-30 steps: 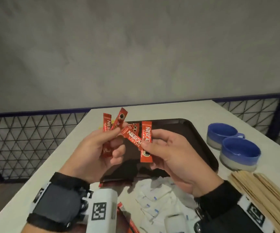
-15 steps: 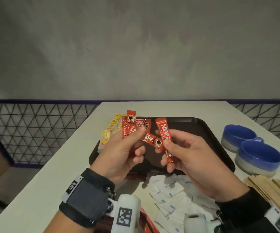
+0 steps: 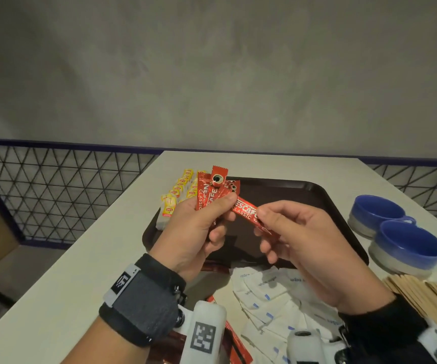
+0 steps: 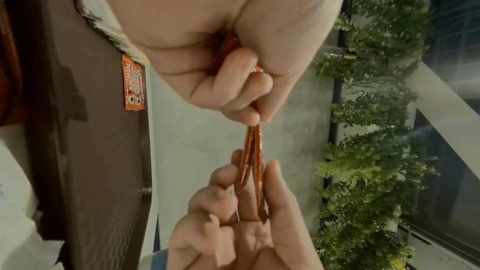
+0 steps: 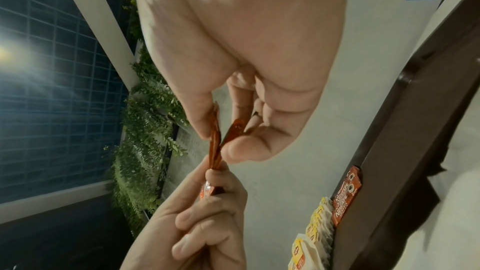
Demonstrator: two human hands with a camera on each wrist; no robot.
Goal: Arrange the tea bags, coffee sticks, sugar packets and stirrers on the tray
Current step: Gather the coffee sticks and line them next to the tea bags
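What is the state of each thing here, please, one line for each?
left hand: grips a fan of coffee sticks
right hand: pinches one coffee stick
tray: on the table, tea bags lined up at its left edge
sugar packets: loose pile on the table
stirrers: bundle lying off the tray
blue cups: upright, side by side

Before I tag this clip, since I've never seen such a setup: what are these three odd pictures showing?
No machine: a person wears three cameras. One is on the head, looking down at a table. One sits on each wrist, looking along the fingers. The left hand grips a bunch of red coffee sticks; the right hand pinches one coffee stick. On the table lie a dark tray, yellow tea bags, white sugar packets, wooden stirrers and two blue cups.
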